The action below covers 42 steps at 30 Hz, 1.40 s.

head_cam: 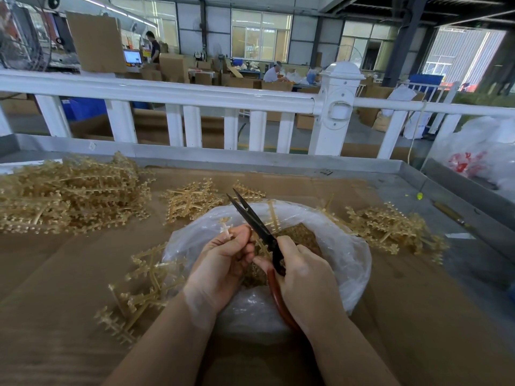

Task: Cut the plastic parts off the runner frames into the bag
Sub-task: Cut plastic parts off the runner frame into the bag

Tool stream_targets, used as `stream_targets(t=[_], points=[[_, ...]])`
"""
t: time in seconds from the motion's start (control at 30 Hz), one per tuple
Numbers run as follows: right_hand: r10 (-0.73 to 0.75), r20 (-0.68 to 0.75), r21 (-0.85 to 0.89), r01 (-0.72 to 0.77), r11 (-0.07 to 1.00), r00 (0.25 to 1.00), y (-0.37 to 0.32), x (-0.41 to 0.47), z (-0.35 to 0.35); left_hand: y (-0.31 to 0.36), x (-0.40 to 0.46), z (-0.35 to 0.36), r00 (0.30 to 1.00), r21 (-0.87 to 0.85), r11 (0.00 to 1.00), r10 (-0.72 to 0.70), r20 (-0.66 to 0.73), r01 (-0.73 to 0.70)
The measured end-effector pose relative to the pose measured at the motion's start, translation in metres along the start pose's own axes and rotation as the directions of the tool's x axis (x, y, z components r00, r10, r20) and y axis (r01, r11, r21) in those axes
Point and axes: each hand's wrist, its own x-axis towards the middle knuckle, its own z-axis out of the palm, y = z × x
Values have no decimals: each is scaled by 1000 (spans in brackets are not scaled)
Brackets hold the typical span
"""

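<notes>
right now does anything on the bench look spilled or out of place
Nothing stands out. The runner frames lie in loose heaps around the bag, the cut parts sit inside it, and both hands work the scissors over its mouth.

Cardboard-covered table (69, 268) carries runner frame heaps (64, 196), a clear bag (348, 263), probably plastic.

I see my left hand (223, 263) curled, fingertips pinching, thumb side up. My right hand (303, 277) sits just beside it, fingers wrapped tight, both forearms reaching forward and converging.
</notes>
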Motion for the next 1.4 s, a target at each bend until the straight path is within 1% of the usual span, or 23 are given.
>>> stream_targets(t=[0.3, 0.47, 0.53, 0.6, 0.63, 0.7, 0.77, 0.83, 0.9, 1.0, 1.1, 1.2, 1.3, 1.4], points=[[5, 54, 19, -6, 1000, 999, 2, 0, -1, -2, 2, -3, 1000, -17, 1000, 10, -26, -11], [25, 20, 18, -25, 1000, 999, 1, -1, -2, -1, -3, 3, 998, -25, 999, 47, -47, -48], [42, 20, 22, -43, 999, 999, 1, -3, -2, 1, -4, 5, 998, -69, 997, 36, -60, -40], [62, 30, 19, -63, 998, 998, 1, -4, -3, 3, -4, 5, 996, -157, 988, -11, -87, -3], [66, 31, 16, -67, 998, 997, 1, -4, -3, 2, -4, 5, 995, -173, 985, -28, -96, 11], [67, 26, 16, -68, 998, 997, 1, -4, -5, 0, -3, 6, 993, -126, 992, -26, -113, 12], [70, 24, 28, -71, 997, 997, 2, -4, -5, -3, -2, 8, 992, -70, 997, 23, -124, -32], [74, 33, 34, -75, 997, 997, 2, -5, -6, -5, -1, 7, 990, -61, 994, 83, -112, -90], [77, 41, 31, -78, 996, 996, 3, -5, -5, -5, -1, 4, 990, -61, 990, 127, -61, -131], [104, 43, 29, -106, 994, 994, 4, -4, -3, -3, -1, -1, 994, -40, 994, 103, 34, -102], [138, 29, 23, -139, 990, 990, 7, -3, -3, -3, -2, 0, 992, -42, 994, 104, 72, -101], [140, 23, 17, -140, 990, 990, 7, -4, -4, -4, -1, 2, 988, -50, 987, 153, 23, -152], [137, 33, 16, -138, 990, 990, 6, -4, -3, -4, 2, 3, 980, -113, 978, 160, -122, -174], [140, 30, 18, -141, 990, 990, 7, -5, -3, -4, 0, 4, 962, -159, 962, 190, -194, -222]])
